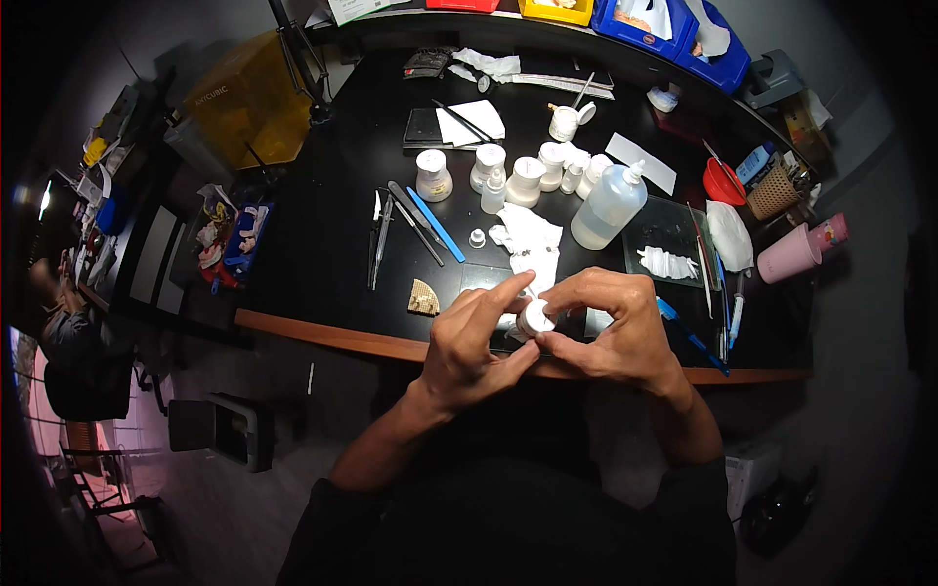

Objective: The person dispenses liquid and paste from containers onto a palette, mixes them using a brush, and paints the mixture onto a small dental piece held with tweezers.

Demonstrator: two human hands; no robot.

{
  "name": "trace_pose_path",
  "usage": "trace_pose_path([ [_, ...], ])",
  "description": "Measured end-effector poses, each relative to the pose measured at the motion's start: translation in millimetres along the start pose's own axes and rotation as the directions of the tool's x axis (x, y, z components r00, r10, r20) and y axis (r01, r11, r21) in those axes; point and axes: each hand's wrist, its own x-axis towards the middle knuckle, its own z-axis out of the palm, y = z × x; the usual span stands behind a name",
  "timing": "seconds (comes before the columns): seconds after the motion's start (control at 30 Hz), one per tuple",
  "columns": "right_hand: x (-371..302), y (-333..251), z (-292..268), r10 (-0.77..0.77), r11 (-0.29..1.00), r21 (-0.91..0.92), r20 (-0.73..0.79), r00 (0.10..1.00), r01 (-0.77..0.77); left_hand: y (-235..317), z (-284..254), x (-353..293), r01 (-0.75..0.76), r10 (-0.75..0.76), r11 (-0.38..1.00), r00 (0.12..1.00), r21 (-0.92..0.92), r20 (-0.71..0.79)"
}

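Near the front edge of the dark table, a small white round container (535,318) is held between both hands. My left hand (476,337) is closed on its left side, thumb at the base and index finger stretched to a thin white tip above it. From the other side, the fingers and thumb of my right hand (611,327) pinch it. Just beyond my fingers lies a crumpled white tissue (531,239) with dark specks. Left of the tissue stands a small white cap (477,237). A tan, ridged, wedge-shaped piece (423,297) rests beside my left hand.
Several white jars (432,176) and a clear squeeze bottle (609,207) stand beyond the hands. Tweezers (382,242) and a blue-handled tool (436,226) lie at left. A dark glass plate (669,244), brushes and a pink cup (788,254) are at right. Another person (76,332) sits far left.
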Motion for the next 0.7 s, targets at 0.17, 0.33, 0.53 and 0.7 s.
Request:
trace_pose_path([
  [0.17, -1, -8, 4, 0.024, 0.985, -0.170, -0.027, 0.999, -0.028, 5, 4, -4, -0.015, 0.017, 0.993, 1.000, 0.115, -0.009],
  [0.33, -6, -11, 8, 0.109, 0.961, -0.240, -0.129, 0.986, -0.137, 10, 10, -2, -0.040, 0.043, 0.990, 0.999, 0.132, -0.021],
  [0.53, -12, -5, 3, -0.056, 0.965, -0.260, -0.157, 0.986, 0.013, 12, 9, -1, 0.004, -0.006, 0.988, 1.000, 0.151, 0.008],
  [0.7, -24, 3, -7, -0.049, 0.981, -0.190, -0.075, 0.996, 0.034, 23, 23, 6, -0.030, 0.030, 0.995, 1.000, 0.097, 0.004],
])
